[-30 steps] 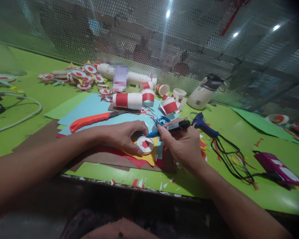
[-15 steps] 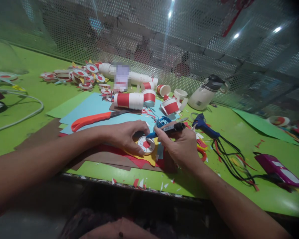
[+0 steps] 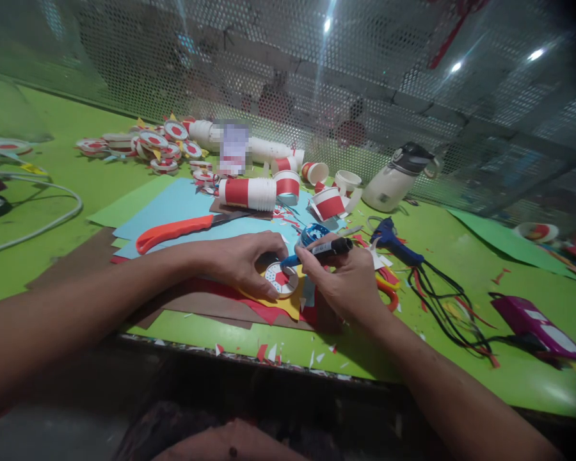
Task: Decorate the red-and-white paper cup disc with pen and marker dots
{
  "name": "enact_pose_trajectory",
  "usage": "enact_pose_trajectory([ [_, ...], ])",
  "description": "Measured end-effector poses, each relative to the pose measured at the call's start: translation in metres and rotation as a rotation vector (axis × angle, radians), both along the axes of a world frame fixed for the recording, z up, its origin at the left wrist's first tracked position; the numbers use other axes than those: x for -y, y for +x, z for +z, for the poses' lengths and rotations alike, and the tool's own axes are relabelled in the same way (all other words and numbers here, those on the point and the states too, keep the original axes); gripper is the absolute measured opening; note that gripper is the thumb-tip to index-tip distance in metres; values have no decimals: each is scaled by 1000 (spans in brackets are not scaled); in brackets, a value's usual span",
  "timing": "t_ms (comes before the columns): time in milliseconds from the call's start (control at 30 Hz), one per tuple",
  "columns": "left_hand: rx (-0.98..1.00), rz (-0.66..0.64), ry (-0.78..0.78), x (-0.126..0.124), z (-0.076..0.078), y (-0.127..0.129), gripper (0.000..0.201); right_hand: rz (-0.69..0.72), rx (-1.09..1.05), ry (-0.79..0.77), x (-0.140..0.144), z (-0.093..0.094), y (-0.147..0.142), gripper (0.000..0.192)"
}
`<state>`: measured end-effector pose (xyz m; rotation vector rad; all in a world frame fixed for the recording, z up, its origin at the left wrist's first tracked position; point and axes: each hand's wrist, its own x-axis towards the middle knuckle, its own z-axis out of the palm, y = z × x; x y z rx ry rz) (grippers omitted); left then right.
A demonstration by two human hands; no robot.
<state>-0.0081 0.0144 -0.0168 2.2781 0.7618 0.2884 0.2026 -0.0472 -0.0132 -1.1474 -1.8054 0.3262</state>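
A round white disc (image 3: pixel 282 280) with a red centre and small blue dots lies on a scrap of yellow paper (image 3: pixel 290 305). My left hand (image 3: pixel 249 262) is closed around its left edge, thumb in front and fingers behind. In my right hand (image 3: pixel 350 275) is a marker pen (image 3: pixel 317 251) with a blue tip end and a black cap on its rear. The pen's tip touches or nearly touches the disc's upper edge. Just behind the pen sits a blue roll of tape (image 3: pixel 313 235). Orange-handled scissors (image 3: pixel 388 296) show partly beside my right hand.
A cutter with an orange handle (image 3: pixel 175 232) lies on stacked coloured paper (image 3: pixel 148 205). Behind are red-and-white paper cups (image 3: pixel 247 194) and a pile of finished-looking discs (image 3: pixel 153 141). A blue glue gun (image 3: pixel 393 243), a white bottle (image 3: pixel 393 182) and a purple device (image 3: pixel 540 326) stand right.
The pen and my right hand have shifted very slightly, the pen's tip staying at the disc's upper edge. My left hand keeps its hold on the disc.
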Motion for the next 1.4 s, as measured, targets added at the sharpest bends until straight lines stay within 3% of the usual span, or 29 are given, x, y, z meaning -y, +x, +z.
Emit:
enact_pose_trajectory([
  [267, 2, -8, 24, -1, -1, 1, 51, 64, 42, -15, 1, -1, 1, 16],
  [433, 5, -7, 40, 0, -1, 1, 49, 38, 39, -43, 3, 1, 0, 20],
  [700, 12, -27, 47, -1, -1, 1, 46, 25, 96, 48, 3, -1, 0, 26],
  [833, -3, -12, 31, -1, 0, 0, 50, 26, 24, 37, 4, 3, 2, 26],
  [1000, 16, 1, 6, 0, 0, 0, 56, -73, -168, 48, 7, 16, 3, 22],
  [1400, 2, 0, 20, 1, 2, 1, 56, 38, -209, -248, 1, 11, -1, 18],
])
